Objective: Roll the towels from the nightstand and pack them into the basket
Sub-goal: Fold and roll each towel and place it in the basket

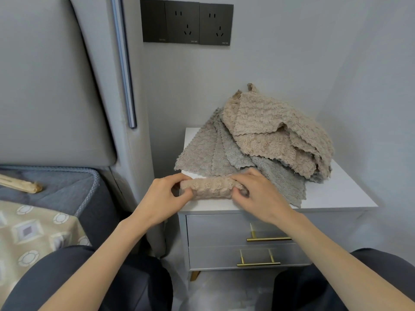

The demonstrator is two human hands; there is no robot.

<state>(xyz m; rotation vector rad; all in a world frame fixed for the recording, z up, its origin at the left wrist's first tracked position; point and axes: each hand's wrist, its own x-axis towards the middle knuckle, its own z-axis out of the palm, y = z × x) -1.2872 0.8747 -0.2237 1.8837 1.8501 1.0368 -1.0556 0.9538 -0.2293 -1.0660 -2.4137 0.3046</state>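
Note:
A beige towel roll (212,187) lies across the front of the white nightstand top (336,194). My left hand (164,196) grips its left end with curled fingers and thumb. My right hand (258,194) grips its right end the same way. Behind the roll sits a loose pile of unrolled towels (265,135), beige ones on top and grey ones fanned out beneath toward the left. No basket is in view.
The nightstand has two grey drawers with gold handles (268,239). A padded headboard (51,86) and a bed with a patterned cover (33,230) lie to the left. Black wall sockets (186,23) are above. My knees fill the bottom corners.

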